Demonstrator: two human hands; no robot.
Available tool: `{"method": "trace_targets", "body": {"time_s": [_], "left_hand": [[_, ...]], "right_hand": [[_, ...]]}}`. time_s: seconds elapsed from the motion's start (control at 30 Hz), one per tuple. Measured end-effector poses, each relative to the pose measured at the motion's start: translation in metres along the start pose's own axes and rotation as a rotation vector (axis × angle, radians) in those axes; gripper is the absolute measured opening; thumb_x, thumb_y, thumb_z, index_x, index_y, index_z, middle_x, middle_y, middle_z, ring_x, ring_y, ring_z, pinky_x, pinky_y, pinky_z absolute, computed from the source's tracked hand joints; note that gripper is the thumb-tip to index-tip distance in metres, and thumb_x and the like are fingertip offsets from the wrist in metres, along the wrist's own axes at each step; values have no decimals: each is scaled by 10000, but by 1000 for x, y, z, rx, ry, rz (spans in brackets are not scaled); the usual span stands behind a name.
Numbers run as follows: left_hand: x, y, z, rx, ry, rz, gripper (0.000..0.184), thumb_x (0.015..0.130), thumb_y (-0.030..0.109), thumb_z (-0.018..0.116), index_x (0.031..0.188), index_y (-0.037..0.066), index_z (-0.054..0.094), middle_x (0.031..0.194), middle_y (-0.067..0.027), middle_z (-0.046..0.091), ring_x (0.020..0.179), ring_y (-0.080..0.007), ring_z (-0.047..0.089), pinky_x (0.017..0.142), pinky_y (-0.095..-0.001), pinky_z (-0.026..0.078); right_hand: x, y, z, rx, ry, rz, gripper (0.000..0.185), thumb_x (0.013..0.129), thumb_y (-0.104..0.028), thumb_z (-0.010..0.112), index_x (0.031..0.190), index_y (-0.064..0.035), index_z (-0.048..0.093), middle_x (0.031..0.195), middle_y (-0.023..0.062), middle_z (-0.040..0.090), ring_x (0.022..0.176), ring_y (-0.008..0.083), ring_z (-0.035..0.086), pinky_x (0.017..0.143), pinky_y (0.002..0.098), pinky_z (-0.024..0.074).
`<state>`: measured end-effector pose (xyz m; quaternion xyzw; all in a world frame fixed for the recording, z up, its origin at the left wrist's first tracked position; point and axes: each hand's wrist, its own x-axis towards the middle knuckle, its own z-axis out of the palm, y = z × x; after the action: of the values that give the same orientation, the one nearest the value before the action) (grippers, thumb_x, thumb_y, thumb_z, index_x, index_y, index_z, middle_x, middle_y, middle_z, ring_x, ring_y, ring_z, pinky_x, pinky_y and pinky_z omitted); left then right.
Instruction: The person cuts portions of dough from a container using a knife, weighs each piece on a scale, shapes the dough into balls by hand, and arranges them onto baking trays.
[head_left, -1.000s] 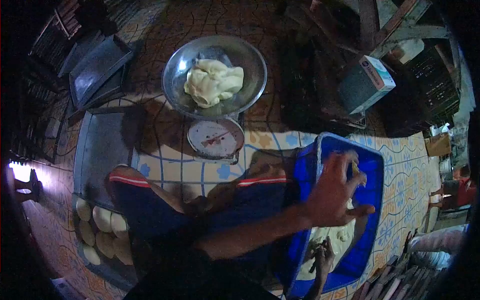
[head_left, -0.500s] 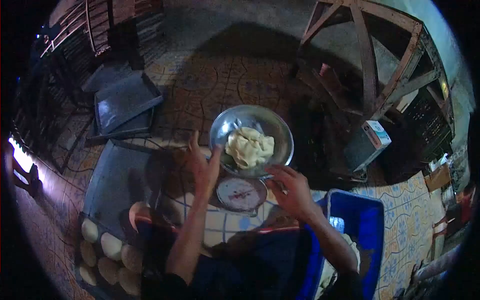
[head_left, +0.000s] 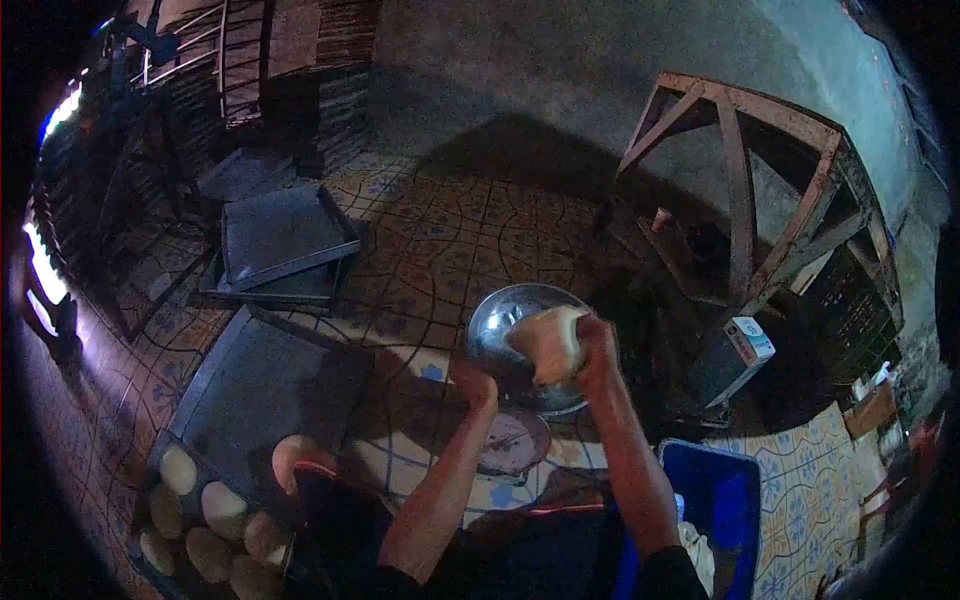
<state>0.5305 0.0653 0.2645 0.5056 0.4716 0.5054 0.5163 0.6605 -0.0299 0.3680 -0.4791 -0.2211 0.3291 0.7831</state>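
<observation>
My right hand (head_left: 597,352) is closed around a pale lump of dough (head_left: 548,343), blurred by motion and raised over a shiny metal bowl (head_left: 490,330). My left hand (head_left: 474,383) is at the bowl's near left side; its fingers are mostly hidden, and I cannot tell whether it touches the rim. Under the bowl's near edge is a round-faced scale (head_left: 515,442). At the lower left, several rounded pale dough pieces (head_left: 222,508) lie on a dark tray.
A flat dark tray (head_left: 265,375) lies left of my arms, with stacked metal trays (head_left: 285,235) beyond. To the right are a blue crate (head_left: 735,490) holding pale cloth-like material, a box (head_left: 735,360) and a wooden frame (head_left: 740,190). Patterned tiles (head_left: 800,500) cover the floor.
The dough has left the bowl's bottom and is now up in my right hand. My left hand has dropped nearer the bowl's near side. The camera view has tilted upward.
</observation>
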Motion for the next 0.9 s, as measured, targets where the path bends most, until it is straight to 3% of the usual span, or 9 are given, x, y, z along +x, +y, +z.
{"method": "trace_targets", "body": {"time_s": [0.1, 0.2, 0.3, 0.4, 0.5, 0.57, 0.67, 0.73, 0.9], "left_hand": [[5, -30, -5, -157, -251, -72, 637, 774, 152, 676, 1351, 55, 425, 1145, -187, 597, 983, -297, 599, 848, -351, 470], [-75, 65, -91, -801, -455, -58, 931, 867, 328, 682, 1516, 126, 46, 1374, -156, 447, 1119, -271, 549, 946, -375, 447], [-128, 90, -131, -981, -690, -129, 672, 898, 417, 616, 1422, 107, 332, 1317, -158, 500, 1130, -247, 543, 952, -447, 466], [-141, 24, -141, -1231, -838, -501, 537, 936, 387, 565, 1346, 75, 413, 1221, -124, 563, 1070, -218, 572, 919, -435, 492], [-155, 35, -152, -873, -434, -572, 441, 886, 365, 656, 1103, -4, 550, 1009, -61, 615, 947, -175, 607, 811, -337, 521], [-166, -5, -157, -591, -544, -550, 462, 917, 400, 599, 1132, -6, 548, 1033, -86, 604, 1017, -195, 575, 885, -360, 468], [-174, -29, -164, -617, -498, -629, 456, 959, 424, 509, 1198, 37, 537, 1198, -108, 544, 1156, -215, 492, 1003, -377, 368], [-155, -46, -184, -126, -527, -178, 462, 961, 425, 503, 1248, 63, 510, 1245, -96, 514, 1160, -205, 486, 1005, -373, 371], [-165, -62, -188, -1021, -499, -949, 583, 929, 471, 544, 1334, 68, 428, 1239, -67, 504, 1157, -179, 486, 983, -380, 410]], "right_hand": [[-25, -60, -4, 27, -142, -279, 215, 780, -224, 549, 877, -34, 572, 851, 59, 586, 784, 184, 570, 715, 318, 481], [-79, -104, 27, 340, -337, -176, 223, 689, -148, 508, 866, -23, 558, 887, 75, 584, 831, 205, 555, 763, 339, 462], [-135, -70, 30, 366, -375, -131, 352, 636, -151, 488, 950, -4, 554, 933, 98, 590, 858, 213, 554, 808, 339, 446], [-181, -14, 9, -17, -450, 34, 424, 723, -260, 524, 1043, 12, 577, 991, 127, 599, 979, 238, 546, 856, 356, 441], [-214, 31, -14, -410, -130, 5, 477, 843, -400, 523, 1039, 28, 602, 976, 106, 610, 978, 217, 555, 847, 344, 441], [-235, 79, -40, -707, -14, -77, 517, 934, -455, 499, 1038, 37, 615, 948, 75, 616, 914, 180, 568, 815, 320, 448], [-262, 117, -29, -458, 309, 189, 344, 964, -304, 519, 911, 23, 612, 853, 16, 579, 773, 94, 506, 677, 262, 428], [-253, 99, -7, -406, 453, 127, 343, 957, -306, 537, 832, 9, 593, 785, -2, 554, 725, 85, 482, 621, 271, 410], [-264, 99, -12, -377, 212, 236, 397, 975, -379, 446, 837, -36, 590, 774, 7, 561, 696, 123, 494, 617, 290, 405]]}}
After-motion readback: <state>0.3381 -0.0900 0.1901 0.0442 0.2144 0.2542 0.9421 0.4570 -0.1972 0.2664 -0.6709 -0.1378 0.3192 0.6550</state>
